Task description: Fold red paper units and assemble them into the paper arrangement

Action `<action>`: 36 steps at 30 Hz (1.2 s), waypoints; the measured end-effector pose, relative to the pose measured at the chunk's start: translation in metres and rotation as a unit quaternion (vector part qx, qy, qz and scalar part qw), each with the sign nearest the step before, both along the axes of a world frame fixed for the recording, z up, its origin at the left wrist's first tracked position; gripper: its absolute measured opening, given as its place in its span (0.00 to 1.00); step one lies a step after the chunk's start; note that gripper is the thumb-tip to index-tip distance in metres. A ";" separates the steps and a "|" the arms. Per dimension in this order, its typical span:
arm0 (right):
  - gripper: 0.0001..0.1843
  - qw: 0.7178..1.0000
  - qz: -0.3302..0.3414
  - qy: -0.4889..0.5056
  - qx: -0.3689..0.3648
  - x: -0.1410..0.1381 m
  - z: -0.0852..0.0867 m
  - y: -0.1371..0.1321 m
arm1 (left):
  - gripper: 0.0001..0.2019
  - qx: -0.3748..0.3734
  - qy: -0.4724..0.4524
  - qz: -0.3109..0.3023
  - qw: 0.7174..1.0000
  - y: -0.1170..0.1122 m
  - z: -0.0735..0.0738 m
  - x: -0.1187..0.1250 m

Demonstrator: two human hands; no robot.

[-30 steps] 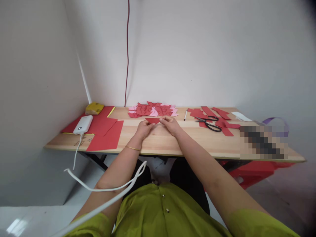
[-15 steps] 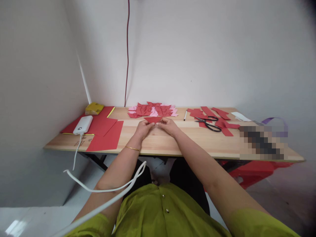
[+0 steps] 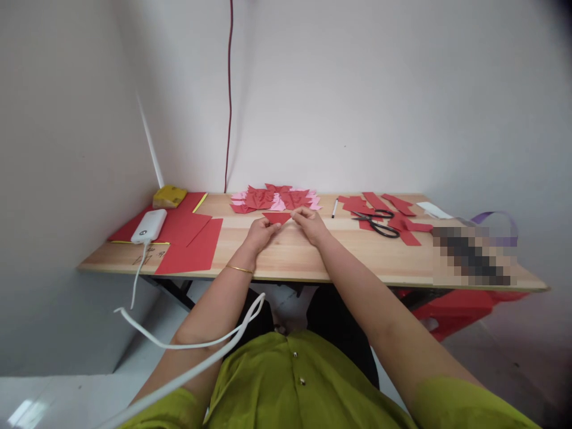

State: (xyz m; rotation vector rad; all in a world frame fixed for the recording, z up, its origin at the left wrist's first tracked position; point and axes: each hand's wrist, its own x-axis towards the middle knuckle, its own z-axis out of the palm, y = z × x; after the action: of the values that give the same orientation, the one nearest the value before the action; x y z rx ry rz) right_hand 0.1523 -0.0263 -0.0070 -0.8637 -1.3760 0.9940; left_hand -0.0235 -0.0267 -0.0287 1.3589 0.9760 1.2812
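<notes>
Above the table's middle, a small folded piece of red paper (image 3: 276, 218) is held between my hands. My left hand (image 3: 261, 233) pinches its lower left part between thumb and fingers. At the paper's upper right end my right hand (image 3: 309, 224) has its fingertips closed on the corner. Part of the paper is covered by my fingers. Just behind it lies a pile of folded red and pink paper pieces (image 3: 277, 199).
Red sheets (image 3: 201, 250), a white power bank (image 3: 149, 226) with a cable and a yellow packet (image 3: 170, 196) lie at left. At right are a pen (image 3: 335, 208), black-handled scissors (image 3: 384, 229) and red paper scraps (image 3: 398, 205). A white cable (image 3: 201, 344) crosses my left arm.
My right hand has shifted slightly up and right along the paper, away from my left hand. The paper now shows a pointed, triangular lower edge.
</notes>
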 end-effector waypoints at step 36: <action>0.18 0.998 0.045 -0.038 -0.027 -0.001 -0.002 -0.002 | 0.15 -0.010 -0.038 0.016 0.999 0.001 0.001 0.000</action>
State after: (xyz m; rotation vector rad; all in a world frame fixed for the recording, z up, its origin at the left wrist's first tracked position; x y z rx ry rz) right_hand 0.1510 -0.0281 -0.0089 -0.8935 -1.4696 1.0809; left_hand -0.0238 -0.0254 -0.0275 1.2757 0.9594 1.3333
